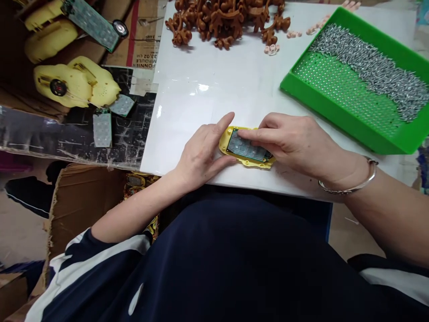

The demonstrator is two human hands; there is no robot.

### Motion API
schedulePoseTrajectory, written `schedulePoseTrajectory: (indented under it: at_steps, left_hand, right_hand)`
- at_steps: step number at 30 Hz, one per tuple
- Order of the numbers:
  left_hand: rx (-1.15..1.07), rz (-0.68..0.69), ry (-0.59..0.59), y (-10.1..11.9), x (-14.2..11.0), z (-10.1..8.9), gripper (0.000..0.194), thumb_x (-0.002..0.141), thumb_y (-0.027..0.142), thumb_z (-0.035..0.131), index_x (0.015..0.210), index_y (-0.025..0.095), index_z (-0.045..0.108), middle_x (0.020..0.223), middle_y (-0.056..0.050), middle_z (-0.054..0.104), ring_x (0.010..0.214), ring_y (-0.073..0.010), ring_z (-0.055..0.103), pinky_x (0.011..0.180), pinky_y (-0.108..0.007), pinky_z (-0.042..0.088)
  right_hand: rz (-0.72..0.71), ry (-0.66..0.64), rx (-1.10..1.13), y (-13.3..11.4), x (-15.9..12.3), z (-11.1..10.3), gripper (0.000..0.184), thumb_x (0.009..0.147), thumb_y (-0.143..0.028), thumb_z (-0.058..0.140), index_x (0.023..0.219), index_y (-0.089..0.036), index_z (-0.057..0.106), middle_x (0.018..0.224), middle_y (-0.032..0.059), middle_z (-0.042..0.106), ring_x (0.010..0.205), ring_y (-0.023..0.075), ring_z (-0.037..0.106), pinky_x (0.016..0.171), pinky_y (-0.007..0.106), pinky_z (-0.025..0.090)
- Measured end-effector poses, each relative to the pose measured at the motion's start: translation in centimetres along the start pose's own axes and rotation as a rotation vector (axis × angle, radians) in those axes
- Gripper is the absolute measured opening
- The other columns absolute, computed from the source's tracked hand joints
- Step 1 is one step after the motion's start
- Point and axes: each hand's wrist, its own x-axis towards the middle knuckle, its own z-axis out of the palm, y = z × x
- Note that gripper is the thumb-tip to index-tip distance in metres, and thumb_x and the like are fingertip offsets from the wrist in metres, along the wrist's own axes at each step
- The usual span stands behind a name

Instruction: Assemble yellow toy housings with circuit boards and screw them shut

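Observation:
A yellow plastic toy shell (224, 143) lies near the table's front edge, its open side up. Inside it sits a green circuit board (246, 148) with a grey keypad sheet on top. My left hand (201, 152) grips the shell's left end between thumb and fingers. From the right, my right hand (295, 138) reaches over the shell with bent fingers. Its fingertips press on the upper part of the board, and the hand hides the shell's right end. Whether its thumb also grips the shell I cannot tell.
A green tray (342, 114) of small silver screws (372, 71) stands at right. Brown plastic parts (228, 20) are piled at the back, beside small pink pieces (271, 49). At left lie more yellow shells (63, 85) with wired boards (102, 129); below is a cardboard box (83, 201).

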Motion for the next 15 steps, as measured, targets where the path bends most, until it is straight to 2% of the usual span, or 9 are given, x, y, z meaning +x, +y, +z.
schedulePoseTrajectory:
  at_steps: [7,15]
  left_hand:
    - [0.048,-0.059,-0.045,0.20,0.01,-0.13,0.077,0.094,0.057,0.058,0.157,0.027,0.026,0.116,-0.008,0.069,0.102,-0.0227,0.064,0.092,-0.040,0.057]
    - [0.019,-0.023,-0.020,0.24,0.03,-0.12,0.075,0.095,0.057,0.056,0.157,0.026,0.027,0.116,-0.008,0.069,0.102,-0.0222,0.065,0.093,-0.039,0.056]
  right_hand:
    - [0.066,-0.100,0.008,-0.21,0.16,-0.53,0.039,0.102,-0.033,0.038,0.124,-0.023,0.069,0.084,0.0063,0.060,0.068,0.0155,0.048,0.064,0.028,0.036]
    - [0.035,-0.098,-0.036,-0.05,0.06,-0.48,0.038,0.100,-0.031,0.041,0.125,-0.022,0.068,0.083,0.0058,0.058,0.064,0.0136,0.042,0.060,0.027,0.034]
